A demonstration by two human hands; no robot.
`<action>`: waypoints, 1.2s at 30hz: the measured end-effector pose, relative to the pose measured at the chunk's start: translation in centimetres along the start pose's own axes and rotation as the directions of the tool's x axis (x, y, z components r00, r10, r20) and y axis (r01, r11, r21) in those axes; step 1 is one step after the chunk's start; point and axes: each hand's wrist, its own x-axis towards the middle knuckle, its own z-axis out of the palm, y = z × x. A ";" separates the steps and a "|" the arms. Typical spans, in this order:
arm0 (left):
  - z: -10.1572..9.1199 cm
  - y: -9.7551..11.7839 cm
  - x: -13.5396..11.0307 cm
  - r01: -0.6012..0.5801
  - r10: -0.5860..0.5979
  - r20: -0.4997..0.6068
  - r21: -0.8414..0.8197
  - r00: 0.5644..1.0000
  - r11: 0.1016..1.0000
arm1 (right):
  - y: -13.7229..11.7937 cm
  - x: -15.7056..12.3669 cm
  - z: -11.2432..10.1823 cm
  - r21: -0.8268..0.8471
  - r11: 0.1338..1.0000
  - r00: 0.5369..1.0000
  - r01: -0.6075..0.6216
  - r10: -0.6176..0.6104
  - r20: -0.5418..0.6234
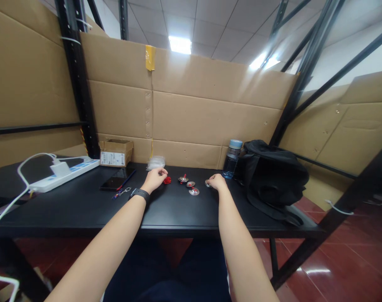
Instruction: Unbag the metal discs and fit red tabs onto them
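Both my arms reach out over a black table (84, 209). My left hand (155, 179), with a dark watch on its wrist, is curled closed beside a small red cord piece (167, 180); what it holds, if anything, I cannot make out. My right hand (216, 182) is closed with its fingertips on a small silver metal disc (207, 183). Between the hands lie three small silver discs with red cords (183, 179), (190, 184), (194, 191). A crumpled clear plastic bag (155, 162) lies just behind the left hand.
A white power strip (65, 173) with cables sits at the left, a small cardboard box (116, 152) behind it. A dark phone (113, 182), a pen and a key ring (121, 193) lie left of centre. A water bottle (232, 159) and black backpack (273, 176) stand at the right. Cardboard walls surround the table.
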 end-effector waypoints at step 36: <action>-0.1 1.1 -0.5 -0.080 0.084 0.060 -0.057 0.995 0.995 | -6.1 -2.2 5.2 0.748 0.569 0.896 0.342 -0.437 -0.077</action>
